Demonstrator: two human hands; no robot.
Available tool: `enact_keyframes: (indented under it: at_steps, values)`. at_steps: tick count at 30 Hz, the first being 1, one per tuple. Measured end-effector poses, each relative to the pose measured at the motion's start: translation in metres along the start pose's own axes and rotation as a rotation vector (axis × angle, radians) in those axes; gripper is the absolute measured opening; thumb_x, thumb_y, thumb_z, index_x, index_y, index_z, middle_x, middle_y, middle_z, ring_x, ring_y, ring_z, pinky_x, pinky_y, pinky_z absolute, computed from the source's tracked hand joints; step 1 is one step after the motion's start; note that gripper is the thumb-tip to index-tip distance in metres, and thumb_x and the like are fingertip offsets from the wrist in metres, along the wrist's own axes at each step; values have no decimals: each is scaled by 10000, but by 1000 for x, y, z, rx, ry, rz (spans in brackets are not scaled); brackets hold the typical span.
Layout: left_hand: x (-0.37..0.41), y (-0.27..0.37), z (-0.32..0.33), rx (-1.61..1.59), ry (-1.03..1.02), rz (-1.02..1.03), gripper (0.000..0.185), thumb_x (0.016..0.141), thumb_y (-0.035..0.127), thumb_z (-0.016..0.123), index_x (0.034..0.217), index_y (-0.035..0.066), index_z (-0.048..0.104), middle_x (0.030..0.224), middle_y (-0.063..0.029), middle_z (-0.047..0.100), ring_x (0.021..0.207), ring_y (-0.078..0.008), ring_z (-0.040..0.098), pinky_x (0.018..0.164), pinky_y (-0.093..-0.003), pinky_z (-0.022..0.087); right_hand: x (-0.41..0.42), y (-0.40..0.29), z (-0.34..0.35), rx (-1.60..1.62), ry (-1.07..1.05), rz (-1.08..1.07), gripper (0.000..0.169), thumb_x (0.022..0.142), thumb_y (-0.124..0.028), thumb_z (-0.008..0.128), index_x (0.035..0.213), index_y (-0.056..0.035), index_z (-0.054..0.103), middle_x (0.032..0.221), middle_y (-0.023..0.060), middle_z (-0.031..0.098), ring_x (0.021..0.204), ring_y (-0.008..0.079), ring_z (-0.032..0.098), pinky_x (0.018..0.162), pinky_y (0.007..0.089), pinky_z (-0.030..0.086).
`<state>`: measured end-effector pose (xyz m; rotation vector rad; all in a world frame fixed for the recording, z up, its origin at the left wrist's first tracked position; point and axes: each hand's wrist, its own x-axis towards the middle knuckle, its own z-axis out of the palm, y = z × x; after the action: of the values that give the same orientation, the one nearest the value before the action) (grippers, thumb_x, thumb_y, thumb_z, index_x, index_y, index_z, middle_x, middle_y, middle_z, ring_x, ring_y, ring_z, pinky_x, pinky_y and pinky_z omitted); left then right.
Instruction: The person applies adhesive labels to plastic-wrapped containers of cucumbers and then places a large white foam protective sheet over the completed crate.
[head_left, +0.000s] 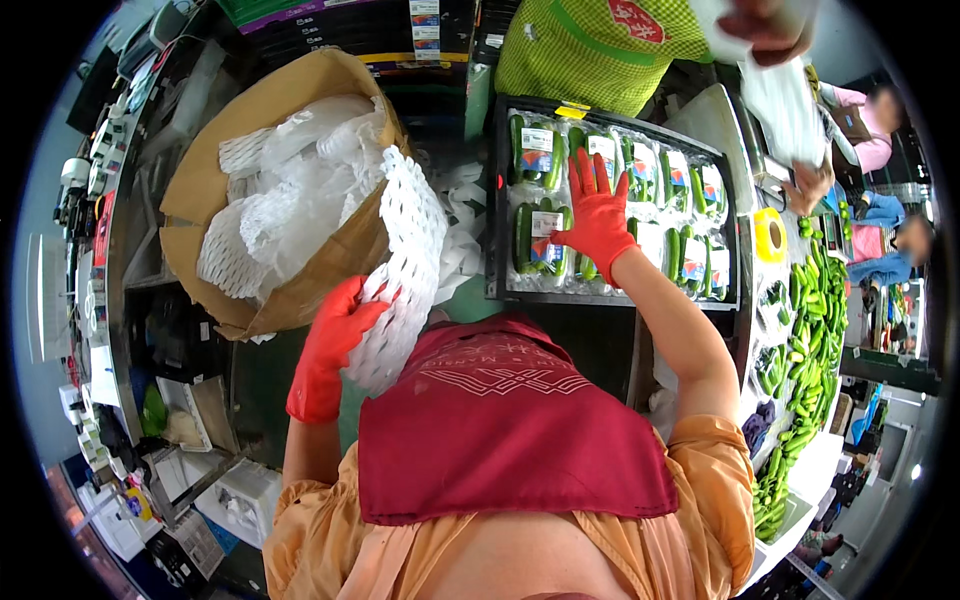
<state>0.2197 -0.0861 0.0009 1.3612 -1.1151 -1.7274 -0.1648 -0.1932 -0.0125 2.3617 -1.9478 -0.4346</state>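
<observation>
In a red glove, my left hand (334, 341) grips a white foam netting sleeve (409, 262), which hangs beside the rim of a large cardboard box (322, 292). More foam netting and thin white wrapping (300, 195) fill that box. My right hand (596, 214), also gloved in red, is spread with its palm down over a black crate (615, 298). Inside the crate lie several clear, labelled packs of small cucumbers (541, 154) in two rows. The right fingers are apart; whether they touch the packs I cannot tell.
A green checked bag (585, 60) stands behind the crate. Many loose green vegetables (810, 330) cover the right-hand bench, near a yellow tape roll (770, 234). Another person's hand (810, 187) is at that bench, beside white plastic. Stacked crates (322, 34) stand at the back.
</observation>
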Motion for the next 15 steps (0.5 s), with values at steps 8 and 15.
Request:
enact_keyframes:
  at_steps: [8, 15]
  values:
    - [10, 19, 1, -108, 11, 40, 278, 884, 45, 581, 1159, 0, 582, 1048, -57, 642, 947, -132, 607, 820, -294, 484, 3, -12, 7, 1637, 24, 354, 306, 885, -290, 609, 881, 9, 674, 849, 118, 709, 755, 272, 687, 659, 352, 543]
    - [16, 44, 6, -274, -93, 76, 460, 866, -6, 515, 1323, -31, 471, 1225, -129, 592, 1109, -222, 595, 953, -368, 473, 0, -15, 40, 2148, -375, 187, 485, 993, -379, 454, 1183, 49, 580, 1062, 168, 681, 918, 238, 675, 796, 365, 540]
